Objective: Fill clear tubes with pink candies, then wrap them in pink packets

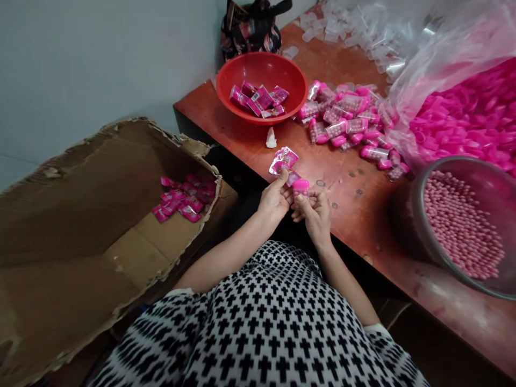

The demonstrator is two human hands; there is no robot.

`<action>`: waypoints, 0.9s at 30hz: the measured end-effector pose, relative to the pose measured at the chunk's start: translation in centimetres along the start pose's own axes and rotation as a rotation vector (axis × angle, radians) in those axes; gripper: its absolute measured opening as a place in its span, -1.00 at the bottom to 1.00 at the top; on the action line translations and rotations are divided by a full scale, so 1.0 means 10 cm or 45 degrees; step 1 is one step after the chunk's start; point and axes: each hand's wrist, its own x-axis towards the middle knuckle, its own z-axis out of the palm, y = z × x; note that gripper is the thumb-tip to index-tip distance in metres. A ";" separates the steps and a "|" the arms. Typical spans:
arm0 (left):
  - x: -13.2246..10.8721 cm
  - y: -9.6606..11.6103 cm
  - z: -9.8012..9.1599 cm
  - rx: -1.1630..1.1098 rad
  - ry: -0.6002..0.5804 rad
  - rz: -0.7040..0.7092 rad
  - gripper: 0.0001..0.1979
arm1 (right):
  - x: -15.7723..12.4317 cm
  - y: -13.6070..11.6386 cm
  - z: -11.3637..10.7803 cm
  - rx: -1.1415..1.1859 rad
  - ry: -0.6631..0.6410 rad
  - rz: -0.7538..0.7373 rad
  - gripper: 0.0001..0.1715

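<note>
My left hand point(275, 200) pinches a small pink printed label packet point(292, 176) between thumb and fingers at the table's near edge. My right hand point(315, 213) is closed round a small pink-capped bottle point(300, 186), held upright right beside the packet. The two hands touch each other. A few more pink packets point(284, 159) lie on the red-brown table point(346, 193) just beyond my fingers.
A red bowl point(262, 70) holds pink packets. A heap of filled pink-capped bottles point(346, 119) lies right of it. A metal bowl point(415, 215) of pink candy balls stands at the right, below a clear bag of pink caps point(471, 115). A torn cardboard box point(80, 215) at left holds finished packets.
</note>
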 end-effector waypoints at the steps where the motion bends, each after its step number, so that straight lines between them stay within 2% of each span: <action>1: -0.01 -0.01 0.00 0.027 -0.010 0.002 -0.73 | 0.00 0.00 0.01 0.022 0.002 0.006 -0.60; 8: -0.05 -0.04 0.02 0.238 -0.127 0.155 -0.59 | 0.04 0.04 0.03 0.117 -0.008 0.025 -0.60; 13: -0.04 -0.03 0.00 0.411 -0.247 0.237 -0.59 | 0.07 0.07 0.02 0.111 -0.017 -0.020 -0.61; 17: 0.00 -0.02 -0.02 0.494 -0.302 0.209 -0.59 | 0.08 0.11 0.00 0.081 -0.027 -0.091 -0.62; 21: 0.02 -0.01 -0.03 0.556 -0.308 0.196 -0.61 | 0.07 0.14 -0.01 0.006 0.059 -0.150 -0.64; 27: 0.00 0.00 -0.04 0.718 -0.402 0.154 -0.60 | 0.17 0.12 -0.02 0.333 -0.099 0.036 -0.60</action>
